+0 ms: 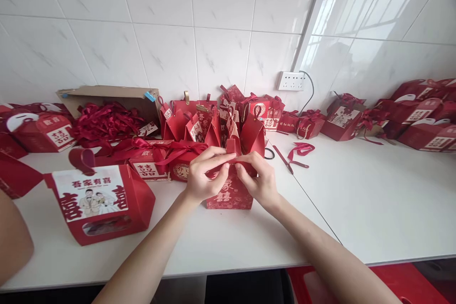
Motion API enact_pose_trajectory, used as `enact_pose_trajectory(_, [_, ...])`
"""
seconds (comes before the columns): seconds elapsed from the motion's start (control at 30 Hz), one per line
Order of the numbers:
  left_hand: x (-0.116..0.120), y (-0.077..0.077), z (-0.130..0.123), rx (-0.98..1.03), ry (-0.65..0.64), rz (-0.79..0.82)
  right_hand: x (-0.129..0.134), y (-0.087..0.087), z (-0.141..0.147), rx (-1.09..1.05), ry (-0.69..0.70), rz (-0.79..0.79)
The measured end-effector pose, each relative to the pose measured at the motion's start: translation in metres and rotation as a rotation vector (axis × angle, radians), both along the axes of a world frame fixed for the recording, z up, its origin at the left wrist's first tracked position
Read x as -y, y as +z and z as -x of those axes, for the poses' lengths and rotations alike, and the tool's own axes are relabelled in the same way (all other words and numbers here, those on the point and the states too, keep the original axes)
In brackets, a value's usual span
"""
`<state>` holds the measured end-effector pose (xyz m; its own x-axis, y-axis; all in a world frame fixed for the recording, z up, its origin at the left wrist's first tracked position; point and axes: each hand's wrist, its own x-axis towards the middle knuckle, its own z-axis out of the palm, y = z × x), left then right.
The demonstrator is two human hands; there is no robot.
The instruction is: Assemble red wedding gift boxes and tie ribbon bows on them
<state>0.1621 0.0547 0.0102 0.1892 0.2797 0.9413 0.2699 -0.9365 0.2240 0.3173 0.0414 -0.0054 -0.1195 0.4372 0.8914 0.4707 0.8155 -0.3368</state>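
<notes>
A small red gift box [230,198] with pale Chinese characters stands upright on the white table in front of me. At its top edge, my left hand [206,173] pinches the closure from the left. My right hand [259,178] pinches the same top edge from the other side, its fingertips close to those of the left. A red strap [231,146] sticks up just behind my fingers. My hands hide most of the closure.
A larger red box [142,199] with a printed couple stands at left, near another person's arm [14,240]. Behind are several red boxes and a cardboard carton [110,89] of ribbons. A loose ribbon [302,148] lies right of centre; a power strip [291,81] is at the wall.
</notes>
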Motion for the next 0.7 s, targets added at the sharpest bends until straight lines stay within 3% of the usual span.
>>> enact_pose_trajectory(0.7, [-0.0025,-0.0002,0.0019,-0.017,-0.014,0.143,-0.0036,-0.0015,0.0015,0.004,-0.018,-0.017])
